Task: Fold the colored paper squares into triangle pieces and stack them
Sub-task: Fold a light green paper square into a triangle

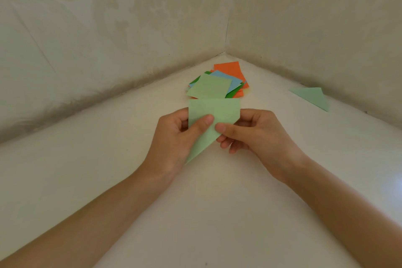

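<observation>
Two hands, our left hand (174, 135) and right hand (252, 130), pinch the light green paper (214, 111) at centre, thumbs on top, likely to keep its fold; unfolded squares (217, 85) lie at twelve o'clock, a folded triangle (311, 97) at two.

Near frame centre, the paper pile (230, 70) is largely covered by its top light-green square (210, 88); sheets cannot be counted.

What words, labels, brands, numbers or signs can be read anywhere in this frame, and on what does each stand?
None: no readable text anywhere.
The light green paper pinched by the left hand and right hand is blank.
The pile of coloured squares and the folded green triangle are plain.
The wall shows only a faint pattern, no letters.
</observation>
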